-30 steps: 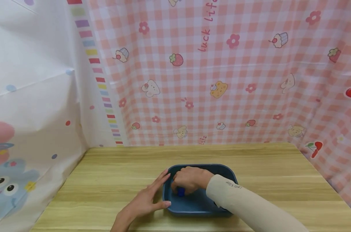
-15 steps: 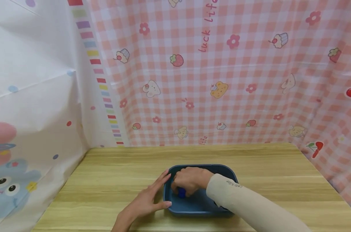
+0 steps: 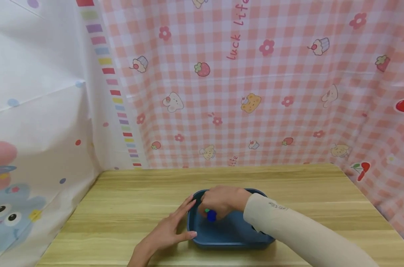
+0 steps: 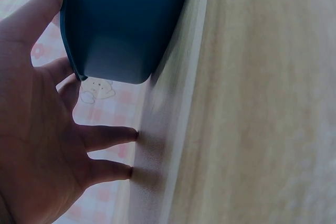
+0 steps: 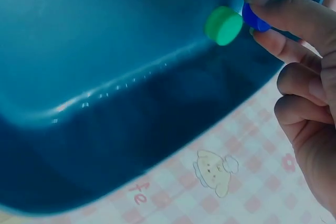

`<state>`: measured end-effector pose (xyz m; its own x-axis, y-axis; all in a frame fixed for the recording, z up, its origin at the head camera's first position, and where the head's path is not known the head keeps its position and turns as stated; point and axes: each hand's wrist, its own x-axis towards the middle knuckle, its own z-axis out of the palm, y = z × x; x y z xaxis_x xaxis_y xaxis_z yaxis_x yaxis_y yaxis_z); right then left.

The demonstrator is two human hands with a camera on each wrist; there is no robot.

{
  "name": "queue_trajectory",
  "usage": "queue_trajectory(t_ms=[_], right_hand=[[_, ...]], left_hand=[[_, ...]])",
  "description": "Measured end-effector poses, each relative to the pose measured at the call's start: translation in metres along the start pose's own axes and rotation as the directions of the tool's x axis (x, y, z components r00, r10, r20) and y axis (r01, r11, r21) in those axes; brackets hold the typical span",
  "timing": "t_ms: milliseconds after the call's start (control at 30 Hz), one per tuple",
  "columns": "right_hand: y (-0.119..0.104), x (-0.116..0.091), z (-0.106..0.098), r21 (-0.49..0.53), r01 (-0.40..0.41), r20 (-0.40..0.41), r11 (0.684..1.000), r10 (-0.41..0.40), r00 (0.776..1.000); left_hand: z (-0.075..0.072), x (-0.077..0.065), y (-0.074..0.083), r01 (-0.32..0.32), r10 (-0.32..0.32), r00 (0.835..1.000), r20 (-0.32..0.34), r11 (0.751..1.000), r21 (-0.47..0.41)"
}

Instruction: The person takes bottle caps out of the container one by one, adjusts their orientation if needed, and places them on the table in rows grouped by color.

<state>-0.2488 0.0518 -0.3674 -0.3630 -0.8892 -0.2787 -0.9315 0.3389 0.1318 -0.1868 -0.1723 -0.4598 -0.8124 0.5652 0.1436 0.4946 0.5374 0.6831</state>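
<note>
A dark blue rectangular plastic basin [image 3: 230, 244] with rounded corners sits on the wooden table. Inside, at its left part, my right hand [image 3: 220, 200] pinches a small blue bottle cap [image 5: 255, 10] between thumb and index finger; its other fingers are curled. Right beside that cap, in the right wrist view, is a green bottle cap [image 5: 224, 26], mostly hidden by the hand in the head view. My left hand [image 3: 164, 230] rests at the basin's left side, fingers straight and spread, with thumb and fingertips touching the rim. Two of its fingertips reach down to the tabletop in the left wrist view.
The wooden table [image 3: 138, 189] extends around the basin on every side. Behind it hangs a pink checked cloth [image 3: 188, 118], and a white printed cloth [image 3: 42, 122] hangs on the left.
My right hand has risen slightly and shifted a little right with the blue cap, and some of the green cap now shows in the head view. The left hand stays at the rim.
</note>
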Motion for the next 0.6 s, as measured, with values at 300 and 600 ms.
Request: queue_trajectory(t_ms=[300, 600], right_hand=[[0.004, -0.032, -0.009, 0.002, 0.004, -0.045, 1.0, -0.004, 0.999], [0.005, -0.067, -0.017, 0.063, -0.057, -0.051, 0.996, 0.061, 0.997]], left_hand=[[0.0, 0.0, 0.0, 0.004, -0.004, 1.0, -0.001, 1.0, -0.007], [0.001, 0.001, 0.0, 0.014, -0.014, 1.0, -0.005, 1.0, 0.006]])
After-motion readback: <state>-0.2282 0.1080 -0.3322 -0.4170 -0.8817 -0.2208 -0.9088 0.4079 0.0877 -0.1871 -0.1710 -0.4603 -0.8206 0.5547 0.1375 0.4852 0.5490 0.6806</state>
